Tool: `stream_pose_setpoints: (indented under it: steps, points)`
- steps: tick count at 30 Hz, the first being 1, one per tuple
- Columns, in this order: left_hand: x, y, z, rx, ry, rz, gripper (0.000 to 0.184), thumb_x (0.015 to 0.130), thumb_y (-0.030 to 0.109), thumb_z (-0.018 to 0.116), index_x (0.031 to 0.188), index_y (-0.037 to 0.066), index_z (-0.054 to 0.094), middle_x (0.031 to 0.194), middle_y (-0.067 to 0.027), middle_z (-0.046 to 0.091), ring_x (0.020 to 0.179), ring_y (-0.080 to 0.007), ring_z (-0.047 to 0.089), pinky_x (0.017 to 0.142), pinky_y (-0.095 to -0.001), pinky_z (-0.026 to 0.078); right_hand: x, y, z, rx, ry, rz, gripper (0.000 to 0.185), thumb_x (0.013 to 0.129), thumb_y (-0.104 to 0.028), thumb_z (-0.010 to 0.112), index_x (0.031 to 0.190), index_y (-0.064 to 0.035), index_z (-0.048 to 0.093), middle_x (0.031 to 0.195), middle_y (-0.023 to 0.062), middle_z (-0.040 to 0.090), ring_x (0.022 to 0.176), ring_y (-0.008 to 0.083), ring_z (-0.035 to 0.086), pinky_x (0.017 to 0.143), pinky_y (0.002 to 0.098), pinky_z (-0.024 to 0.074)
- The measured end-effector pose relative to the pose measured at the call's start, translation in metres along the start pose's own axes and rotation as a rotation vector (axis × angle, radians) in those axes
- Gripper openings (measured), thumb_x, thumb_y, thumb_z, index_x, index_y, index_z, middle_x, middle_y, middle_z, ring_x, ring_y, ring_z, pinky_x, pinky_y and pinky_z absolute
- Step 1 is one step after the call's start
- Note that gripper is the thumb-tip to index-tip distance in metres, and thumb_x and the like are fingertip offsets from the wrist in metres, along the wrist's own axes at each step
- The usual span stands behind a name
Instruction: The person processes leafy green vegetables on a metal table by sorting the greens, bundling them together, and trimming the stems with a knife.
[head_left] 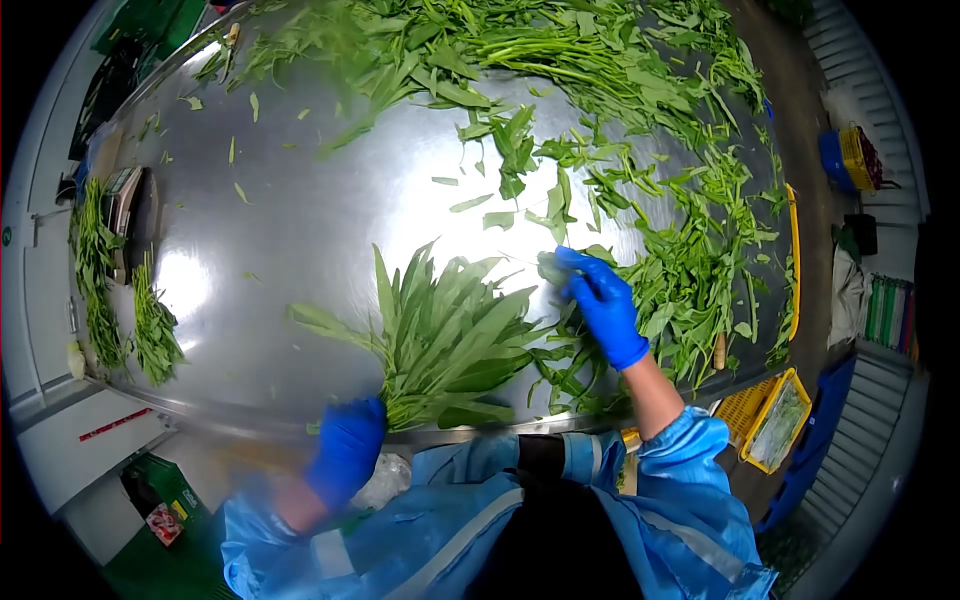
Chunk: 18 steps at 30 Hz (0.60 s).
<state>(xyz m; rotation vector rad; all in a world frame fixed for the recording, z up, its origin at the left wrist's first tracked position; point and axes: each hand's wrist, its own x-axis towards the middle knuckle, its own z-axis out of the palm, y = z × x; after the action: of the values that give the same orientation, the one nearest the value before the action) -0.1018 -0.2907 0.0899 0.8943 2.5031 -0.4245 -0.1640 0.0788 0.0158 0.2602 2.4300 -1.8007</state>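
Note:
My left hand [350, 445], in a blue glove and slightly blurred, is closed round the stems of a bunch of water spinach [450, 335] at the table's near edge. The long narrow leaves fan out away from me over the metal table [300, 200]. To the right, my right hand [605, 305], also blue-gloved, hovers over the table with thumb and fingers pinched together. A small dark green leaf [551, 268] shows at its fingertips, a little blurred. Just beyond and beside this hand lie loose greens [680, 290].
A large heap of greens [600, 70] covers the far side. Bundles of greens [95, 270] lie at the left by a scale-like device [125, 215]. A wooden handle [720, 350] pokes out of the right-hand pile. Yellow crates [775, 420] stand below the right edge.

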Motion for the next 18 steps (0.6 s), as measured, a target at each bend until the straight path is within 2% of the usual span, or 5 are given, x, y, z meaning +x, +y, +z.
stream_pose_setpoints:
  steps: [3,5,11,16,18]
  points:
    - [0.000,0.005,0.003,0.012,-0.004,-0.005,0.007,0.076,0.008,0.054,0.083,0.009,0.052,0.067,-0.0070,0.055,0.062,-0.0226,0.059,0.059,-0.0343,0.041,0.013,-0.020,0.020,-0.216,-0.079,-0.150,0.040,0.086,-0.007,0.056,0.126,-0.0106,0.053,0.123,0.0081,0.057,0.108,0.0212,0.057,0.092,0.0284,0.0437]
    - [-0.001,0.007,0.009,-0.002,-0.033,0.012,0.016,0.073,0.005,0.053,0.088,0.004,0.050,0.070,-0.0083,0.053,0.064,-0.0236,0.056,0.060,-0.0347,0.040,0.027,-0.023,0.034,-0.269,-0.257,-0.005,0.053,0.082,-0.004,0.057,0.132,-0.0172,0.047,0.128,0.0072,0.052,0.105,0.0262,0.059,0.086,0.0306,0.0482]
    - [-0.001,0.010,0.007,0.018,-0.062,-0.012,0.019,0.074,0.005,0.052,0.093,0.003,0.051,0.073,-0.0089,0.053,0.066,-0.0242,0.056,0.060,-0.0350,0.040,0.067,-0.002,0.077,-0.712,-0.442,-0.527,0.071,0.075,-0.002,0.057,0.138,-0.0267,0.037,0.122,0.0075,0.051,0.077,0.0288,0.062,0.065,0.0375,0.0515]
    - [-0.003,0.008,0.023,0.076,0.007,-0.053,0.011,0.077,0.008,0.052,0.088,0.010,0.052,0.068,-0.0065,0.054,0.062,-0.0227,0.058,0.057,-0.0354,0.041,0.086,0.047,0.085,-0.521,-0.286,-0.653,0.033,0.077,-0.005,0.058,0.106,-0.0175,0.067,0.082,0.0105,0.058,0.065,0.0229,0.060,0.062,0.0336,0.0487]
    - [-0.005,0.002,0.022,0.048,0.025,-0.050,0.014,0.076,0.008,0.054,0.090,0.011,0.053,0.067,-0.0063,0.054,0.061,-0.0224,0.058,0.057,-0.0354,0.041,0.087,0.051,0.066,-0.115,-0.183,-0.345,0.029,0.078,-0.005,0.058,0.105,-0.0129,0.067,0.080,0.0079,0.060,0.062,0.0174,0.057,0.060,0.0298,0.0476]
